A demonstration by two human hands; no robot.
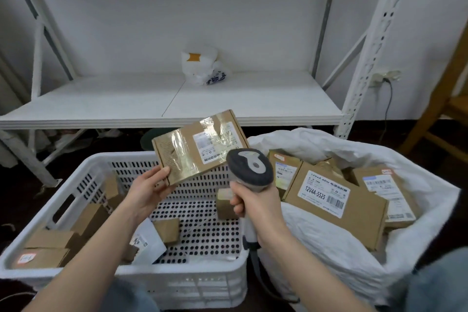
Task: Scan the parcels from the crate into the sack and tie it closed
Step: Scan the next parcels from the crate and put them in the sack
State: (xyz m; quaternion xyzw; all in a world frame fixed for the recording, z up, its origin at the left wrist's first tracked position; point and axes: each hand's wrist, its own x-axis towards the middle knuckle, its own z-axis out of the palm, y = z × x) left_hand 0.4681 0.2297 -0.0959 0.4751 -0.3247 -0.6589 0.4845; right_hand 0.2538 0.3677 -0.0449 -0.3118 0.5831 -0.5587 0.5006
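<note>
White shelving rack (177,104) spans the far side, with one white plastic bag (202,66) on its board. Sack (329,248) is near right, mouth open, with cardboard boxes (286,172) piled inside. The top box (336,200) is labelled 12V4A-5525. Crate (177,273) is near left, just beside the sack. Its perforated floor mostly shows, with small parcels (167,230) along the left and middle. Wooden chair (443,121) is cut off at the right edge.

Held parcel (200,147) is a flat taped carton above the crate's far wall, label toward the camera. Left hand (149,190) pinches its near-left corner, thumb on the front face. Right hand (255,202) is wrapped round the scanner (249,167) grip. The scanner head covers the parcel's lower right corner and some of the sack's boxes. Forearms hide parts of the crate floor. Most label print is too blurred to read.
</note>
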